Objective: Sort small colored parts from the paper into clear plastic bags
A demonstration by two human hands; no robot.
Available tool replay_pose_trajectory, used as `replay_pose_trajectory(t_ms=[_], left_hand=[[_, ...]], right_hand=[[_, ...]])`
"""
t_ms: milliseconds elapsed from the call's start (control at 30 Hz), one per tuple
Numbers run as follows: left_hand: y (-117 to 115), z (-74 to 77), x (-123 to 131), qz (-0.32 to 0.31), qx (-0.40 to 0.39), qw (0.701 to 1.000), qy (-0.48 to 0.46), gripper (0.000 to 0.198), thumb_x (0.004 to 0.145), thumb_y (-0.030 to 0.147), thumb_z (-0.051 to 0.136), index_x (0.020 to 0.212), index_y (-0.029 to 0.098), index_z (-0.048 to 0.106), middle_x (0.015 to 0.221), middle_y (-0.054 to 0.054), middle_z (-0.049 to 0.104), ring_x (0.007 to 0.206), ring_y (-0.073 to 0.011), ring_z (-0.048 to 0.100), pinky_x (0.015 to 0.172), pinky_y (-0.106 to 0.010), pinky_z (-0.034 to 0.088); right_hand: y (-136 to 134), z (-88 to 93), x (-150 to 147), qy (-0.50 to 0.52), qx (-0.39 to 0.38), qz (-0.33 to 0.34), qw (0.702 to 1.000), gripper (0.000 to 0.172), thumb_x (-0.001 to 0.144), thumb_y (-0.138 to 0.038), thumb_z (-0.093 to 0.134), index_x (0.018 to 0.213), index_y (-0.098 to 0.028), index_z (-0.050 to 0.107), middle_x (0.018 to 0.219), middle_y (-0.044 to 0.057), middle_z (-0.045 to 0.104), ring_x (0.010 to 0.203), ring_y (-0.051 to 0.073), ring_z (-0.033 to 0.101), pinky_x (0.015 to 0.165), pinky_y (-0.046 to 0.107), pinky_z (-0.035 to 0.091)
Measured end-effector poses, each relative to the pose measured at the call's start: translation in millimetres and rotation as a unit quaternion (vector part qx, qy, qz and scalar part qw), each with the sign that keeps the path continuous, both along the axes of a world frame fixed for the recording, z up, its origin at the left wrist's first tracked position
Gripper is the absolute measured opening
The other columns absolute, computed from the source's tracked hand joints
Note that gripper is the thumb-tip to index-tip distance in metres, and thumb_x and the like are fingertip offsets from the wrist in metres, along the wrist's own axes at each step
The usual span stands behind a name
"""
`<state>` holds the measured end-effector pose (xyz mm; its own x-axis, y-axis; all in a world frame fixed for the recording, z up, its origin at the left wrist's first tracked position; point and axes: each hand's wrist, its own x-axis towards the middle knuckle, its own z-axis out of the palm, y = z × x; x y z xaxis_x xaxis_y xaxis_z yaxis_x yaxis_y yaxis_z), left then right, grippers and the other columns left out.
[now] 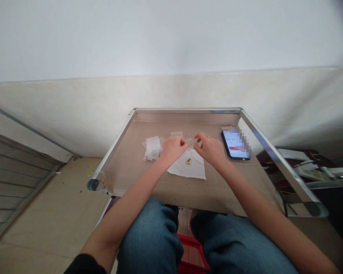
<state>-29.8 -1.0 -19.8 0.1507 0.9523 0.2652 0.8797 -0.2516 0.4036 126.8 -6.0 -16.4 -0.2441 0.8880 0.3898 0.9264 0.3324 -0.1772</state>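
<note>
My left hand (173, 147) is closed in a pinch above the far edge of a white tissue (185, 171). Opposite it, my right hand (209, 147) has its thumb and forefinger curled together. A small clear plastic bag (190, 143) shows faintly between the two hands, its edges at my fingertips; the exact grip is hard to make out. On the tissue lie small yellow and brown pieces (188, 161) that look like capsules. To the left of my left hand rests a heap of clear zip bags (153, 148) with reddish edges. Another flat clear bag (176, 134) lies just behind that hand.
Brown cardboard (125, 167) lines the metal-framed table (188, 110), whose raised rim runs along the back and sides. A phone (236, 144) with a lit screen lies at the right. The wall stands close behind. My knees are under the front edge, above a red stool (188, 240).
</note>
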Motion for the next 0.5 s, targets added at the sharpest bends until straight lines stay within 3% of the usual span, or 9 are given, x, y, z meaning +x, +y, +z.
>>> replay_pose_trajectory(t_ms=[167, 300, 400, 500], left_hand=[[-4, 6.8, 6, -0.019, 0.026, 0.998, -0.054, 0.019, 0.077, 0.029, 0.047, 0.067, 0.018, 0.060, 0.064, -0.002, 0.060, 0.060, -0.0130, 0.052, 0.060, -0.025, 0.036], [-5, 11.0, 11, -0.059, 0.030, 0.986, -0.152, 0.019, 0.078, 0.029, 0.047, 0.068, 0.017, 0.058, 0.065, -0.001, 0.059, 0.061, -0.0109, 0.051, 0.062, -0.024, 0.037], [-1, 7.3, 12, -0.065, -0.004, 0.956, -0.286, 0.024, 0.081, 0.034, 0.044, 0.071, 0.016, 0.056, 0.069, -0.002, 0.059, 0.065, -0.0101, 0.053, 0.064, -0.023, 0.039], [4, -1.2, 11, 0.001, -0.053, 0.906, -0.421, 0.028, 0.082, 0.039, 0.041, 0.079, 0.015, 0.056, 0.080, -0.004, 0.061, 0.071, -0.0104, 0.055, 0.065, -0.022, 0.041]], right_hand=[[-4, 6.7, -6, 0.050, 0.002, 0.075, 0.996, 0.022, 0.081, -0.030, 0.042, 0.085, -0.021, 0.061, 0.092, 0.004, 0.061, 0.084, 0.016, 0.054, 0.060, 0.024, 0.034], [0, 3.2, -6, 0.133, -0.092, 0.112, 0.980, 0.031, 0.085, -0.033, 0.035, 0.084, -0.020, 0.064, 0.090, 0.005, 0.062, 0.084, 0.017, 0.055, 0.067, 0.026, 0.038], [3, 0.7, -6, 0.256, -0.154, 0.121, 0.947, 0.039, 0.086, -0.039, 0.032, 0.084, -0.017, 0.065, 0.085, 0.006, 0.063, 0.077, 0.016, 0.055, 0.064, 0.026, 0.040], [3, 1.8, -5, 0.381, -0.191, 0.110, 0.898, 0.046, 0.083, -0.048, 0.035, 0.084, -0.015, 0.066, 0.077, 0.007, 0.063, 0.069, 0.016, 0.054, 0.057, 0.025, 0.040]])
